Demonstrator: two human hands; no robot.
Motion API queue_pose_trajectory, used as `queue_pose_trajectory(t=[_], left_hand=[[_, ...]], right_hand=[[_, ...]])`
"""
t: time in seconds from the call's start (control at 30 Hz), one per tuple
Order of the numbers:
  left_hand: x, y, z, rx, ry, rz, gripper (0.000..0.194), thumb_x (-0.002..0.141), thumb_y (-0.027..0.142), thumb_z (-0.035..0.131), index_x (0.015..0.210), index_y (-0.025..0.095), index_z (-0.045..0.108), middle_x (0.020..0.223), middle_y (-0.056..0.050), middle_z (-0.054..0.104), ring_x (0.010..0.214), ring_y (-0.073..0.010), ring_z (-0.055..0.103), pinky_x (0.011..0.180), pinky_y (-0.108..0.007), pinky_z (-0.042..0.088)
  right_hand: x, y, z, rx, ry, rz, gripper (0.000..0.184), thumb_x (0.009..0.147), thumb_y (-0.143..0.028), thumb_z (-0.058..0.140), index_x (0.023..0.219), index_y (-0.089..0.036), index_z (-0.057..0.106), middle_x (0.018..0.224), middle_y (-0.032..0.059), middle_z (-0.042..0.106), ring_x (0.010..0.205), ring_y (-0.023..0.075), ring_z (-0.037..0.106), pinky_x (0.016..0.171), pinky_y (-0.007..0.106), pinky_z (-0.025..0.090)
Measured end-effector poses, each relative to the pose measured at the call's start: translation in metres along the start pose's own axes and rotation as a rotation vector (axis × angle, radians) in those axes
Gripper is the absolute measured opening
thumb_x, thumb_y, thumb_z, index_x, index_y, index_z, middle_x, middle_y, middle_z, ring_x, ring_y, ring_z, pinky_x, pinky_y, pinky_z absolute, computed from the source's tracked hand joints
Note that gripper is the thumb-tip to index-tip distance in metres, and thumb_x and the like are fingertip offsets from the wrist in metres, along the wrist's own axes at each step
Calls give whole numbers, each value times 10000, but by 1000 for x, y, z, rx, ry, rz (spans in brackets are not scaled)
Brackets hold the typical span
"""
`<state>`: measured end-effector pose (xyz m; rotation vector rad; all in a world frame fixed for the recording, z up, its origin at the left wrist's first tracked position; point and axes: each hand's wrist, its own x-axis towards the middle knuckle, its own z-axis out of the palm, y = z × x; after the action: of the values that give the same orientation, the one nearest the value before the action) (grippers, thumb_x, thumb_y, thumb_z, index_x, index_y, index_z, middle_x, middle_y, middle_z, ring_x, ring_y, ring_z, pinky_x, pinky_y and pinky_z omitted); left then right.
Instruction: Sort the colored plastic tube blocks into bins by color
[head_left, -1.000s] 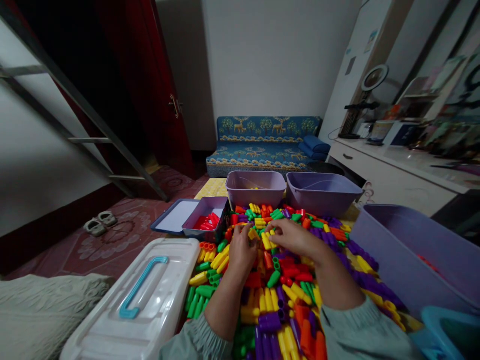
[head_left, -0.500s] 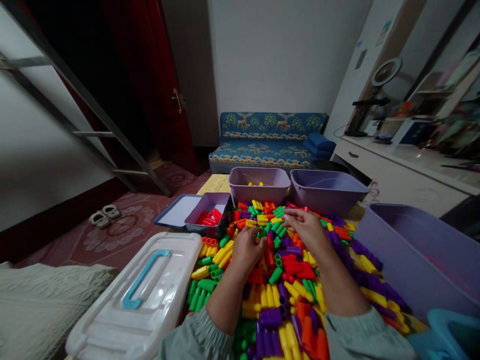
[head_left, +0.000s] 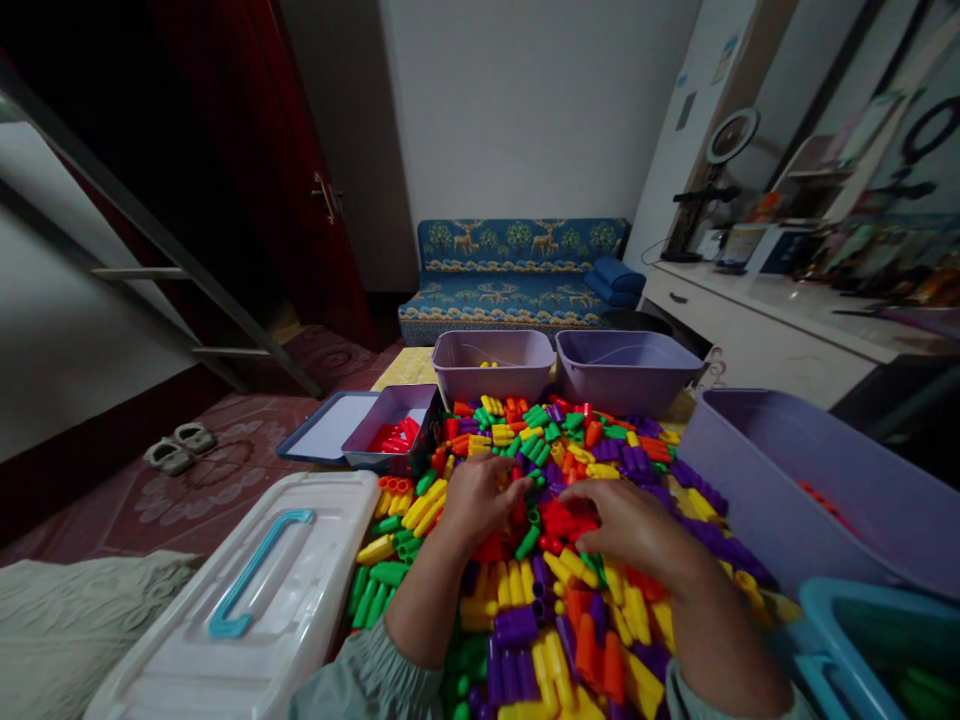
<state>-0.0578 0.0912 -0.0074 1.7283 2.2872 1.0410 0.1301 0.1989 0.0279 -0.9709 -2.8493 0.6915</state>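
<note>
Bullet-shaped plastic pieces in red, yellow, green, purple and orange cover the table in a wide heap. My left hand (head_left: 480,500) is low over the middle of it, thumb and fingers apart, beside a red piece partly hidden by the hand. To its right, my right hand (head_left: 622,515) reaches down with thumb and fingers spread around the edge of a cluster of red pieces (head_left: 556,520); whether it touches them is hard to tell. Closer to me lie joined purple pieces (head_left: 516,628) and yellow pieces (head_left: 553,670).
A purple bin (head_left: 491,372) with a few yellow pieces and another purple bin (head_left: 626,380) stand behind the heap. On the right are a larger bin (head_left: 750,480) and a blue container (head_left: 825,610). An open box (head_left: 386,462) holding red pieces and a white lid (head_left: 255,590) are left.
My right hand has moved down and nearer, from the green pieces at the back to the red cluster. My left hand's fingers have opened out. The view has turned slightly right.
</note>
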Motion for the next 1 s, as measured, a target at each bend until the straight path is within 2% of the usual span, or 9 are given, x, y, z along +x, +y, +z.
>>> queue_pose_trajectory(t=[0.07, 0.13, 0.27, 0.37, 0.5, 0.7, 0.83, 1.0], left_hand=[[-2, 1, 1, 40, -101, 66, 476, 791, 549, 592, 1131, 228, 679, 1136, -108, 652, 1041, -280, 592, 886, -392, 465], [-4, 2, 1, 60, -169, 112, 478, 791, 563, 584, 1130, 241, 681, 1227, -110, 605, 1113, -303, 550, 940, -431, 438], [-3, 3, -1, -42, -217, 129, 338, 827, 439, 588, 1070, 228, 690, 1170, -101, 599, 1020, -245, 594, 903, -377, 466], [-1, 3, 2, -157, -195, 152, 284, 810, 333, 623, 1060, 206, 667, 1066, -85, 621, 951, -213, 608, 858, -336, 481], [0, 3, 8, -290, -126, 138, 251, 771, 231, 656, 1016, 178, 650, 987, -75, 651, 927, -209, 612, 821, -319, 488], [-1, 5, 11, -633, -57, 54, 455, 800, 254, 645, 1238, 194, 539, 1164, -97, 641, 993, -200, 629, 825, -300, 517], [0, 6, 10, -651, -36, 71, 502, 799, 285, 658, 1279, 206, 532, 1222, -103, 615, 1004, -203, 626, 795, -290, 534], [2, 1, 9, -528, 43, 59, 307, 823, 322, 630, 1083, 163, 662, 1032, -95, 688, 895, -193, 650, 738, -274, 535]], right_hand=[[1, -4, 8, -20, -9, -48, 587, 593, -138, 637, 1165, -269, 651, 1131, 45, 676, 1052, 244, 608, 890, 320, 435], [4, -8, 17, -60, 4, -63, 572, 642, -129, 598, 1188, -293, 640, 1154, 50, 661, 1078, 240, 594, 923, 333, 421], [13, -10, 27, -84, 63, -21, 518, 690, -132, 580, 1184, -277, 636, 1141, 72, 646, 1103, 248, 578, 954, 358, 410], [21, -7, 32, -6, 147, 29, 525, 743, -189, 590, 1266, -237, 570, 1196, 96, 615, 1122, 255, 572, 962, 364, 415], [29, -6, 35, 133, 219, 53, 505, 807, -237, 560, 1308, -185, 528, 1258, 128, 584, 1163, 258, 552, 986, 374, 406], [30, -18, 31, 436, 259, -20, 435, 924, -340, 385, 1297, -156, 513, 1203, 128, 636, 1122, 228, 586, 942, 354, 433], [27, -26, 28, 427, 300, -60, 357, 921, -302, 393, 1173, -133, 581, 1056, 127, 691, 993, 218, 636, 838, 312, 456], [22, -30, 22, 372, 266, -142, 272, 900, -334, 475, 1035, -189, 660, 941, 66, 707, 868, 196, 642, 750, 277, 440]])
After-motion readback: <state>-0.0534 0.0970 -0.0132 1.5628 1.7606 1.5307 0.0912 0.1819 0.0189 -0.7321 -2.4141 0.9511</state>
